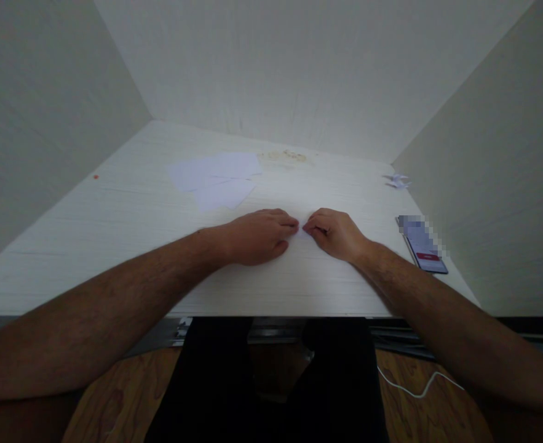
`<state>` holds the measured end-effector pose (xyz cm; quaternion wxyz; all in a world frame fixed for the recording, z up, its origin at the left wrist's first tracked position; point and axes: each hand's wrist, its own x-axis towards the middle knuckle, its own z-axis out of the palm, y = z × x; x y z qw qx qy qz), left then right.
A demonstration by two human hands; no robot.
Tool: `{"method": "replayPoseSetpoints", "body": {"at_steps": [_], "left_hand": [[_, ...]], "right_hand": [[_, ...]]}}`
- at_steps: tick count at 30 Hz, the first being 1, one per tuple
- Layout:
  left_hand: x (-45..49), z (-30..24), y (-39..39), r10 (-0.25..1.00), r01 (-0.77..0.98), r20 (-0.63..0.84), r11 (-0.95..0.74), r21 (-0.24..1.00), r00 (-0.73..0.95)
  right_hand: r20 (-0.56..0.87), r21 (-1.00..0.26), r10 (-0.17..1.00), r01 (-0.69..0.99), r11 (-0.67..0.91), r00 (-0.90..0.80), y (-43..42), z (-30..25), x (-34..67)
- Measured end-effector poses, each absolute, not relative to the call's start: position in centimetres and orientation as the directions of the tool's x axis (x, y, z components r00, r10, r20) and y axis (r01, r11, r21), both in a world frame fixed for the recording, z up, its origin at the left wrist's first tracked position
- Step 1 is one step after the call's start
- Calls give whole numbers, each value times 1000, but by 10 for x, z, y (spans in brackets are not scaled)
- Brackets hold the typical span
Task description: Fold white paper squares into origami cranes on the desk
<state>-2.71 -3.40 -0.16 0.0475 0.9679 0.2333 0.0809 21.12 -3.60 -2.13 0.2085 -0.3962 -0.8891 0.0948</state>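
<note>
Near the middle of the table, my left hand (pixel 262 237) and my right hand (pixel 336 234) face each other with their fingertips almost meeting. A small piece of white paper (pixel 305 231) shows faintly between them, mostly hidden by the fingers. My right thumb and fingers pinch it. The left fingertips are pressed together at its other side, with the thumb held lower, close to the tabletop. How the paper is folded cannot be made out.
Several white paper sheets (pixel 225 172) lie overlapping behind my left hand. A folded white paper figure (pixel 398 181) and a phone (pixel 421 246) lie at the right. Panels enclose the white table (pixel 114 246). A white cable (pixel 419 394) hangs below.
</note>
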Motion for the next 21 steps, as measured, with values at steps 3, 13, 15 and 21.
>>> {"method": "replayPoseSetpoints", "body": {"at_steps": [3, 13, 15, 21], "left_hand": [[-26, -1, -35, 440, 428, 144, -897, 107, 886], [-21, -4, -42, 468, 468, 156, -883, 40, 870], [-21, -6, -43, 464, 468, 159, -884, 17, 871], [-22, -6, -44, 462, 467, 158, -884, 2, 873]], "right_hand": [[321, -312, 722, 651, 692, -613, -36, -24, 212], [339, -293, 758, 703, 648, -557, -42, -23, 209], [322, -295, 777, 722, 626, -542, -42, -21, 208], [261, -290, 820, 769, 570, -509, -39, -14, 203]]}}
